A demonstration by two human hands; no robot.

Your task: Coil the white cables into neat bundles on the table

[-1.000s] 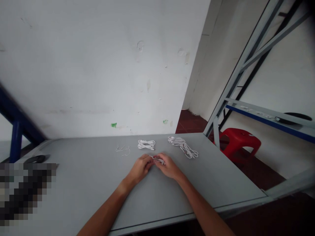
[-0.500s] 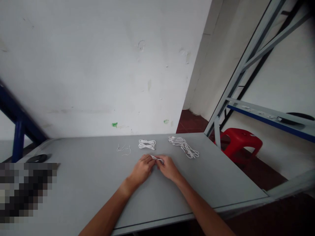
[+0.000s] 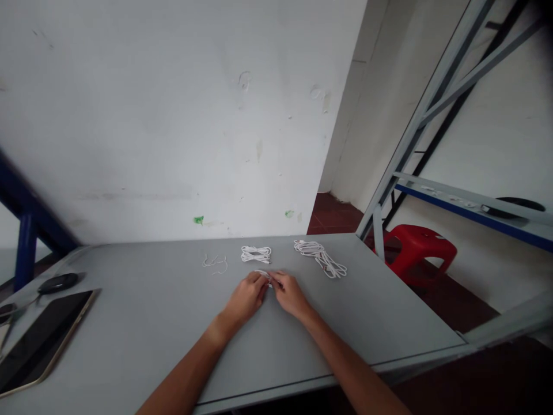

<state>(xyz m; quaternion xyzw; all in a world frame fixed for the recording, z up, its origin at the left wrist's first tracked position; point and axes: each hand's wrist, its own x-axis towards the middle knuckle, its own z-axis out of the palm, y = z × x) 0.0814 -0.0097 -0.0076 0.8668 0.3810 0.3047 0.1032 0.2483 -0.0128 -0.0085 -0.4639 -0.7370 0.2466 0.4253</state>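
a: right in the middle of the frame, the left hand (image 3: 247,298) and the right hand (image 3: 290,296) are closed in tight, fingertips meeting over a small white cord (image 3: 263,272) on the grey counter (image 3: 142,351). what's the grip like?

b: narrow and careful, both hands pinching that cord between them, with only a little of it showing past the fingers. good form there: a firm pinch with the strands lying flat, side by side, keeps the loops from slipping. hands low over the counter help too, less wobble that way.

a: just above them, at the far edge of the counter, sits a tidy white bundle (image 3: 256,254), with a longer, looser white bundle (image 3: 319,258) to its right and a thin loose white strand (image 3: 215,264) to its left.

b: all nicely spaced, so nothing tangles. off at the lower left, a tablet (image 3: 41,340) lies well away from the hands, and a red plastic stool (image 3: 417,251) stands on the floor beyond the right side of the counter.
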